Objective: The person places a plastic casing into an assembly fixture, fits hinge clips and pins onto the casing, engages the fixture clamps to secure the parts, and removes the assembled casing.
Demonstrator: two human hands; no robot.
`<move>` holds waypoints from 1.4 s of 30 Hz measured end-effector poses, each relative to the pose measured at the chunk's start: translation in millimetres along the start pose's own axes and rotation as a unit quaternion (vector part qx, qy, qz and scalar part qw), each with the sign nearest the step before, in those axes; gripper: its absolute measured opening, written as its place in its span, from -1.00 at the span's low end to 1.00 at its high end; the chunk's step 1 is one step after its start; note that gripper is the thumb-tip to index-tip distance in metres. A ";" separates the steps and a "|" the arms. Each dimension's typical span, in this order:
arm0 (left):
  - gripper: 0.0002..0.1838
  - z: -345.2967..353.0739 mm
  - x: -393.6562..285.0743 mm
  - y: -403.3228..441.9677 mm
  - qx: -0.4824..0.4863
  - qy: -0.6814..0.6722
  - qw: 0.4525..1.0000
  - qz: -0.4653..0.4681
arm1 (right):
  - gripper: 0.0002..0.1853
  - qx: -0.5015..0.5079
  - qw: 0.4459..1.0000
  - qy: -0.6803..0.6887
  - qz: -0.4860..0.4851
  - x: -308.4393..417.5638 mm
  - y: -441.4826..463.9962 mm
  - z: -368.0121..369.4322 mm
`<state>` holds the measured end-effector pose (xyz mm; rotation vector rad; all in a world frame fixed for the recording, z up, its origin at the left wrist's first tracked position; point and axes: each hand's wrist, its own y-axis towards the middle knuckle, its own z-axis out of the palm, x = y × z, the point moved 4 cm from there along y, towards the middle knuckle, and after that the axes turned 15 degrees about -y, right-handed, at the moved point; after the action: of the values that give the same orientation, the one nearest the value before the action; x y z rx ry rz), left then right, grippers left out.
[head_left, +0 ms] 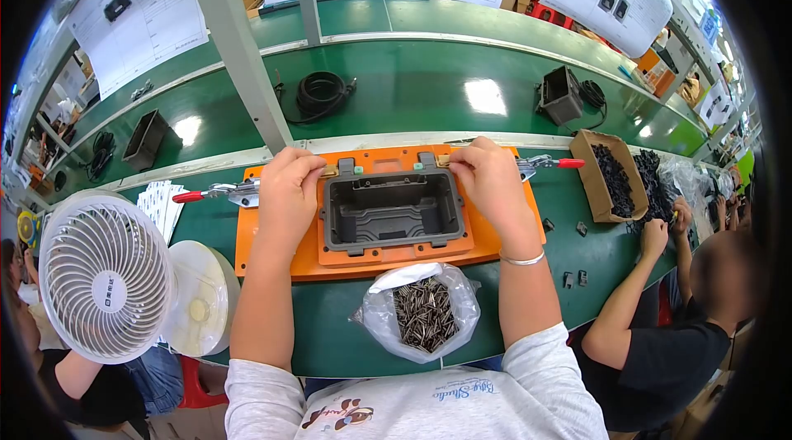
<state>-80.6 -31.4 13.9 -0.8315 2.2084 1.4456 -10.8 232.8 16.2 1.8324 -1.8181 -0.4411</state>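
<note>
A dark grey plastic box [392, 243], its open top facing me, sits in an orange fixture plate [280, 252]. At the box's back left corner my left hand [287, 192] is closed in a pinch by a small brass-coloured block [330, 171]. My right hand [491, 184] pinches likewise at the back right corner, beside another brass-coloured block [444, 161]. What either hand's fingertips hold is too small to make out. Red-handled toggle clamps stand on both sides, the left clamp [216, 192] and the right clamp [549, 164].
In front of the fixture lies a plastic bag of metal pins [425, 316]. A white fan [107, 283] stands left. At right are a cardboard box of black parts [610, 180] and a co-worker [660, 341]. Behind, a green conveyor [412, 77] carries grey boxes and coiled cables.
</note>
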 end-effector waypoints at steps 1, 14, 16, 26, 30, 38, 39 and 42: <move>-0.94 0.6 1.7 -0.2 0.000 0.000 1.000 0.000 | -0.92 0.000 1.000 0.000 0.000 0.2 -0.5 -0.7; -0.83 5.5 14.5 -4.3 0.078 -0.030 0.993 -0.081 | -0.77 0.071 0.989 0.115 0.052 -4.2 -3.0 -10.4; -0.84 5.0 13.6 -4.4 0.074 -0.041 0.993 -0.081 | -0.76 0.079 0.985 0.140 0.068 -7.8 -2.6 -15.4; -0.73 29.5 -23.9 1.3 0.112 0.012 0.994 0.009 | -0.66 -0.074 0.968 0.022 0.240 -98.4 -15.2 -49.0; -0.71 75.0 -55.6 18.8 0.209 0.062 0.976 0.019 | -0.49 -0.099 0.926 -0.045 0.362 -155.0 -32.2 -35.9; -0.67 116.3 -39.7 30.4 0.258 0.119 0.958 -0.047 | -0.35 -0.186 0.628 0.465 0.595 -212.4 -65.4 -1.3; -0.67 117.4 -37.8 30.0 0.260 0.118 0.957 -0.047 | -0.45 -0.197 0.523 0.591 0.581 -218.9 -68.2 12.1; -0.72 118.5 -30.6 30.2 0.260 0.063 0.961 -0.072 | -0.66 -0.191 0.481 0.651 0.555 -210.0 -59.0 16.5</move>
<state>-78.6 94.3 5.3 -0.8860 2.3962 0.7026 18.5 436.8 -57.4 0.0198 -1.0763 0.8157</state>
